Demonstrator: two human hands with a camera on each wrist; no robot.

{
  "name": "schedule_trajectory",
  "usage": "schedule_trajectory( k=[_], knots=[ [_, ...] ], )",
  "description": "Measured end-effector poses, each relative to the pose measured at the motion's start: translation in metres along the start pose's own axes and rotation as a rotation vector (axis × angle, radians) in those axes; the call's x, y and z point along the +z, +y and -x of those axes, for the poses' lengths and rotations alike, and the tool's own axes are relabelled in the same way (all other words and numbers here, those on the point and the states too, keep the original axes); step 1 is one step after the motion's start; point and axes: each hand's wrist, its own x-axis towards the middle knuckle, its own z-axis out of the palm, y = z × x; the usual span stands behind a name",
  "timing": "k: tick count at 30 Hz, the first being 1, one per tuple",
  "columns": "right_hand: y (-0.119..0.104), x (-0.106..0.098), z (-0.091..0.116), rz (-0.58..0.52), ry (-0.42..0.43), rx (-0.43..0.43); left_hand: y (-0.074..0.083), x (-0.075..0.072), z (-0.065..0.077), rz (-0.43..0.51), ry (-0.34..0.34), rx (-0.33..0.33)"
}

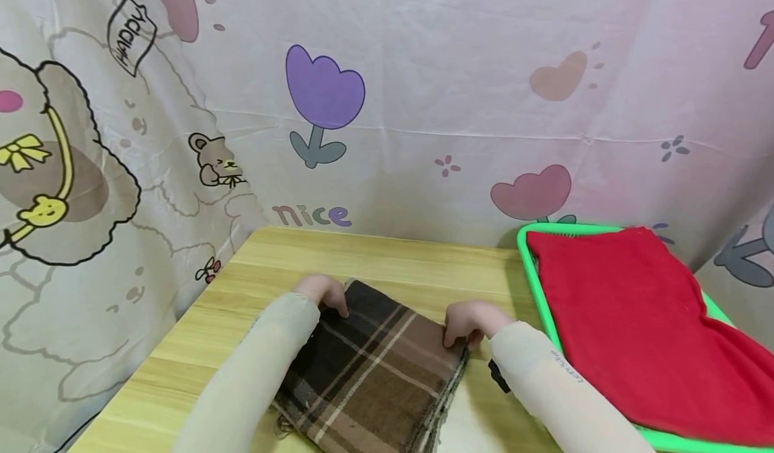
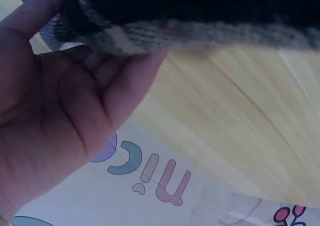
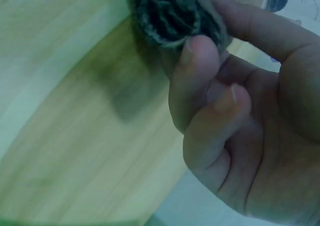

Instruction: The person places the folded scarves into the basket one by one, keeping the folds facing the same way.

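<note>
A folded plaid scarf [image 1: 377, 365] in dark grey, brown and white lies on the table before me, its layers and frayed edge showing along the right side. My left hand [image 1: 326, 290] grips its far left corner. In the left wrist view the thumb lies over the scarf's edge [image 2: 200, 35] and the other fingers reach beneath it. At the right corner my right hand [image 1: 473, 322] pinches the scarf. The right wrist view shows the folded layers [image 3: 170, 16] between thumb and fingers, above the wood.
To the right stands a bright green basket [image 1: 538, 288] with a red cloth [image 1: 635, 332] spread in it and hanging over its near right rim. The light wooden table [image 1: 387, 255] ends at a printed curtain [image 1: 411, 90] behind and to the left.
</note>
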Motion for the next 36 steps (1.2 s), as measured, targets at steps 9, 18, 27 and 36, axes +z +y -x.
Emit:
schedule_trajectory(
  k=[9, 18, 27, 36],
  knots=[
    [0.02, -0.013, -0.011, 0.154, 0.4, 0.117, 0.0, 0.017, -0.053, 0.124, 0.311, 0.116],
    [0.031, -0.019, -0.004, 0.175, 0.324, 0.243, 0.004, 0.012, -0.035, 0.312, 0.256, 0.058],
    [0.027, -0.016, 0.014, -0.089, -0.042, 0.165, 0.002, 0.005, 0.003, 0.322, 0.038, 0.006],
    [0.031, -0.015, 0.0, -0.058, 0.202, 0.076, 0.022, 0.009, -0.007, 0.37, 0.103, 0.006]
  ],
)
